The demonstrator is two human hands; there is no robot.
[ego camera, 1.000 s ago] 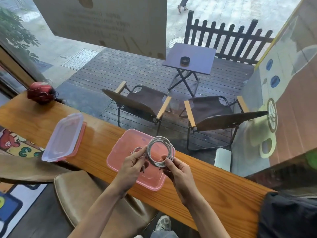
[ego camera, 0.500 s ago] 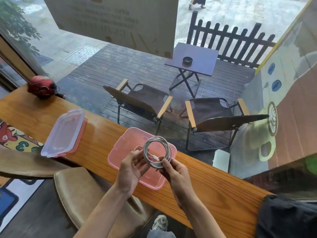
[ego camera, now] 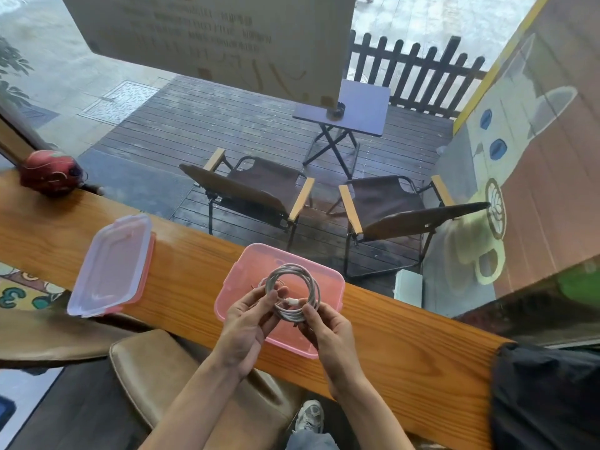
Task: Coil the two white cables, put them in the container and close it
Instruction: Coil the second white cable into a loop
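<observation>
Fingers of both hands are curled around a white cable (ego camera: 293, 295) that is wound into a round coil. Left hand (ego camera: 248, 323) pinches the left side of the coil with its thumb and fingertips. Right hand (ego camera: 328, 332) pinches the bottom right side of the coil. One white plug end lies across the lower part of the coil, between the two hands. The coil has many loops, all about the same size, stacked close together. It is held up just above the pink container (ego camera: 324, 280).

That pink container sits on the wooden counter (ego camera: 194, 251) with its top open. A second, smaller bit of white cable seems to sit inside it, behind the left fingers, but it is hard to see well. The rest of the inside looks bare pink. The clear lid (ego camera: 110, 264) with pink edges lies flat on the counter, well to the left of the container.

Both hands hide the near part of the container. A red round thing (ego camera: 48, 172) sits at the far left end of the counter, and I cannot tell what it is. Something dark (ego camera: 548, 397) covers the right end of the counter.
</observation>
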